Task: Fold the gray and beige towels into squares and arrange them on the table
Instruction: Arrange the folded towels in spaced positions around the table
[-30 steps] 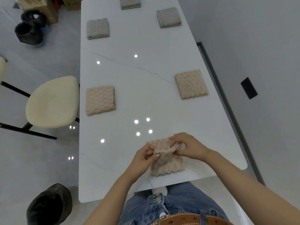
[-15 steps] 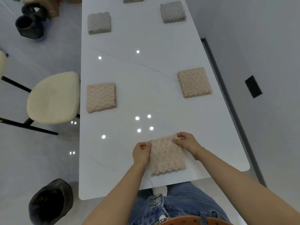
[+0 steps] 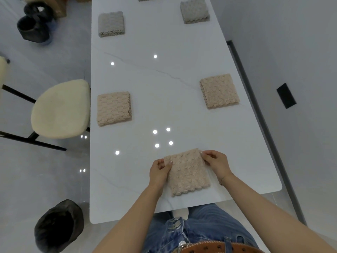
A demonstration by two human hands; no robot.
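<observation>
left hand (image 3: 160, 170): fingers curled on the left edge of the nubby beige folded towel (image 3: 187, 172), pinching it
right hand (image 3: 216, 161): pinching the towel's far right corner
towel spot: flat between both hands, near edge of the white marble-look table (image 3: 164, 79)
beyond the hands: two beige squares (image 3: 114, 108) (image 3: 218, 90), gray squares (image 3: 111, 23) further out
risk: it sits skewed, so letting go now probably leaves it crooked, or the top layer slides open
</observation>
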